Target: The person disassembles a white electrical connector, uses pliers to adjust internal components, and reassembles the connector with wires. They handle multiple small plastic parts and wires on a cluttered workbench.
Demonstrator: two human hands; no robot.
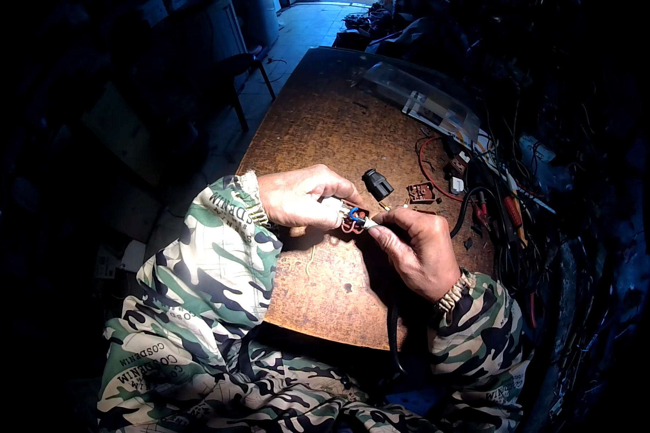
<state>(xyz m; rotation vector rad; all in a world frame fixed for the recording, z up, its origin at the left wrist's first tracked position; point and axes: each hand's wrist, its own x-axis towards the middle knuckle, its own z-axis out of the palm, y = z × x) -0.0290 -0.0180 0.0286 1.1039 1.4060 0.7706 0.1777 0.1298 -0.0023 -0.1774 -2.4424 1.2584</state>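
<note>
My left hand (307,196) is closed on a small white and brown electrical part (355,216), which has short blue and pink wires looped at its right end. My right hand (419,249) pinches a grey-white cable end (369,224) against that end. A black cable (393,325) hangs from below my right hand over the table's front edge. Just beyond my hands lie a black plastic housing (377,184) and an opened brown part (420,193) with metal pieces in it. My fingers hide some of the held part.
The worn wooden table (310,101) carries a clear plastic cover (412,90), a red-handled tool (513,211), red and black leads, and a tangle of cables (556,252) along its right side. A dark chair (235,66) stands on the tiled floor (307,16) at the back left.
</note>
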